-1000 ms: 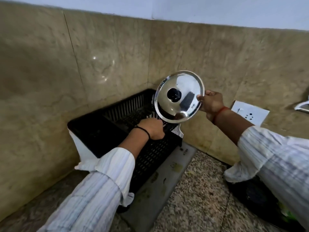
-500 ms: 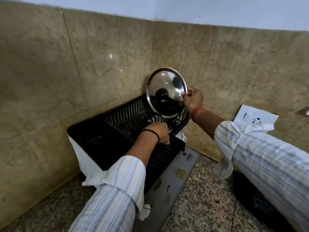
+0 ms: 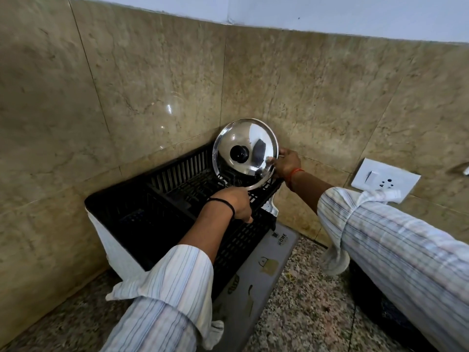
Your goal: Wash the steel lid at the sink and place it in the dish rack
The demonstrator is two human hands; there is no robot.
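The round steel lid (image 3: pixel 253 146) with a black knob stands nearly upright at the far right end of the black plastic dish rack (image 3: pixel 142 214), its top facing me and its lower edge down among the rack's slots. My right hand (image 3: pixel 286 165) pinches the lid's right rim. My left hand (image 3: pixel 238 203), with a black band on the wrist, grips the rack's near rim just below the lid; whether it touches the lid I cannot tell.
The rack sits in a corner of tan stone wall tiles, on a white base over a grey printed mat (image 3: pixel 256 283) on the speckled granite counter (image 3: pixel 304 316). A white wall socket (image 3: pixel 384 180) is at right. Something dark (image 3: pixel 380 311) lies under my right sleeve.
My right hand has carried the lid left and down from above the rack's end into the rack. My left hand has stayed on the rack's rim.
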